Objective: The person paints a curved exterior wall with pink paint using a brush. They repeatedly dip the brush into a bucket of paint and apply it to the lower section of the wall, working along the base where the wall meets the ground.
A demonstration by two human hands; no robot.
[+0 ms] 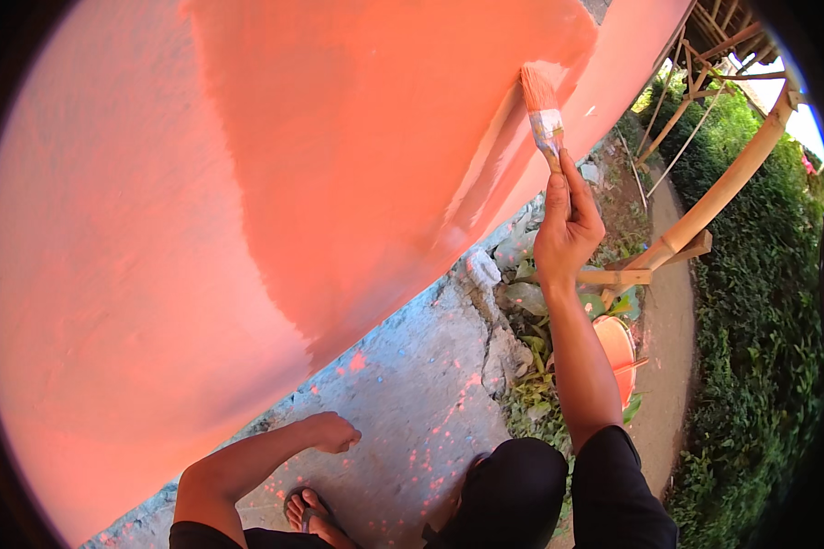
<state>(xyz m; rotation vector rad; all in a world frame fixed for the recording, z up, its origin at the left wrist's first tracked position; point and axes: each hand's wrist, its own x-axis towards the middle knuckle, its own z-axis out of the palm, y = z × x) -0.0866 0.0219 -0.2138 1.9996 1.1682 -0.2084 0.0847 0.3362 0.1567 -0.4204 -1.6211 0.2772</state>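
Observation:
My right hand (pixel 568 219) holds a paintbrush (pixel 542 113) by its handle, thumb and fingers pinching it. The orange-coated bristles touch the wall (pixel 110 226) near its right side. Deeper orange paint (pixel 357 151) covers the wall's middle, with a ragged edge against the paler pink-orange surface on the left. Lighter streaks lie just below and left of the bristles. My left hand (pixel 336 432) is closed in a loose fist above the concrete, beside the wall's lower edge; no object shows in it. A paint bucket (pixel 614 350), orange inside and with a stick across it, stands partly behind my right forearm.
Paint-spattered concrete (pixel 419 370) runs along the wall's foot, with my sandalled foot (pixel 309 511) on it. Broken stones (pixel 484 267) and low plants (pixel 532 336) border it. Bamboo poles (pixel 721 189) rise at the right, near a dirt path (pixel 666 309) and a green hedge (pixel 755 302).

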